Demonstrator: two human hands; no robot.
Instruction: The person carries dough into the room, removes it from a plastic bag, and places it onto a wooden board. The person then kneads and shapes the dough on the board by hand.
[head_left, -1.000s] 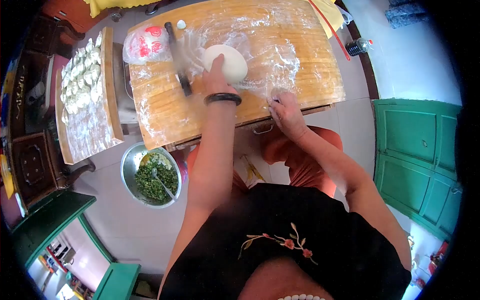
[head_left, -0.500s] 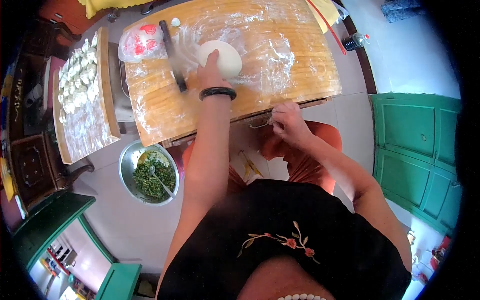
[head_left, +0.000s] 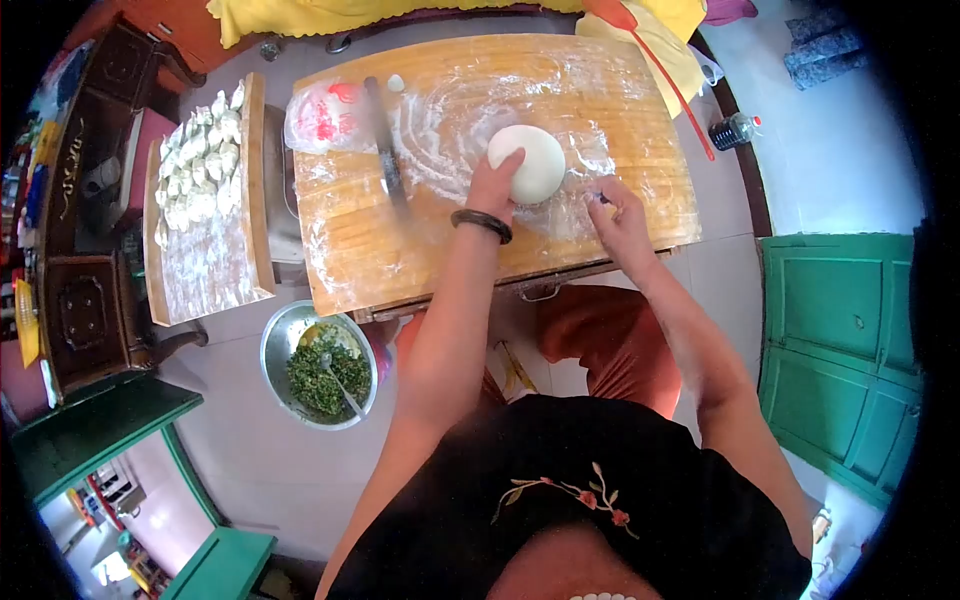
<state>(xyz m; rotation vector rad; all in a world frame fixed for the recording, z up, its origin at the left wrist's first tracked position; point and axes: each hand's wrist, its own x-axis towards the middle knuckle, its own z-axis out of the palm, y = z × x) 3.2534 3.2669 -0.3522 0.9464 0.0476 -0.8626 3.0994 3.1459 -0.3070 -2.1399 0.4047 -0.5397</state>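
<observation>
A smooth white ball of dough (head_left: 535, 165) rests on the floured wooden board (head_left: 350, 230). My left hand (head_left: 492, 186), with a dark bangle at the wrist, grips the dough's left side, thumb over the top. Just right of the dough, apart from it, my right hand (head_left: 622, 222) hovers over the board with its fingers curled together. A small dark spot shows at those fingertips, and I cannot tell what it is. Left of the dough lies a dark rolling pin (head_left: 385, 140), beside a clear plastic bag with red print (head_left: 325, 117). A small white piece (head_left: 396, 83) sits near the pin's top.
Left of the board, a floured wooden tray (head_left: 205, 275) bears rows of dumplings (head_left: 205, 160). A metal bowl (head_left: 272, 365) of chopped green filling (head_left: 325, 385) with a spoon stands below. At the right are a red fly swatter (head_left: 670, 85), a dark bottle (head_left: 733, 131) and green cabinets (head_left: 835, 330).
My left hand has slid the dough to the right across the board. My right hand has risen from the board's near edge to beside the dough. The whole view has shifted.
</observation>
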